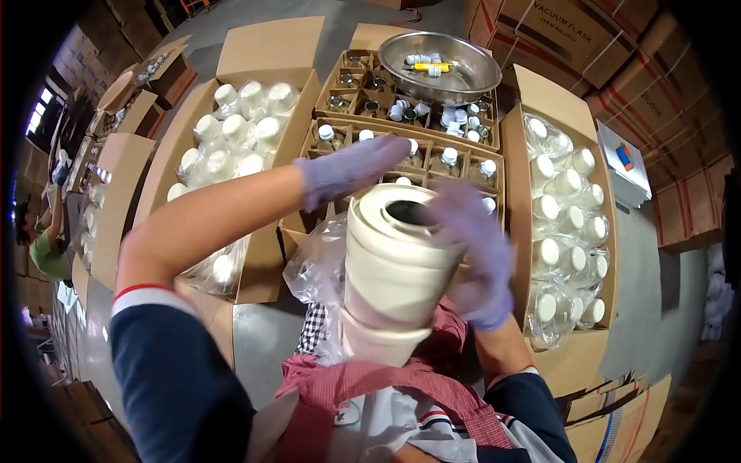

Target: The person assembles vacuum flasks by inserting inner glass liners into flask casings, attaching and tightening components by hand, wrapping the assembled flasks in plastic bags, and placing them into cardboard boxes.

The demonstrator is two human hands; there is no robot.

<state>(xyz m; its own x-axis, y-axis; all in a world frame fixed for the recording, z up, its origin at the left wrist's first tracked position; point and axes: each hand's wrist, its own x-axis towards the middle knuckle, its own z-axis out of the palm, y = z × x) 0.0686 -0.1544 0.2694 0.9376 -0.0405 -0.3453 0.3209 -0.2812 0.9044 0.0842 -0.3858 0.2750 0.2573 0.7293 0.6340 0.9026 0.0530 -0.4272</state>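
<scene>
1. Cream flask (397,282) is before the apron (340,388); better keep it steady, upright.
2. Left hand (355,168) has fingers straight, near flask's top.
3. Right hand (475,258) is blurred beside it; I cannot tell its grip.

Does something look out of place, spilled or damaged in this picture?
No spill or damage is visible. Slightly odd: the metal bowl sits on top of the far divided carton, covering part of it. It holds white pieces and a yellow object.
</scene>
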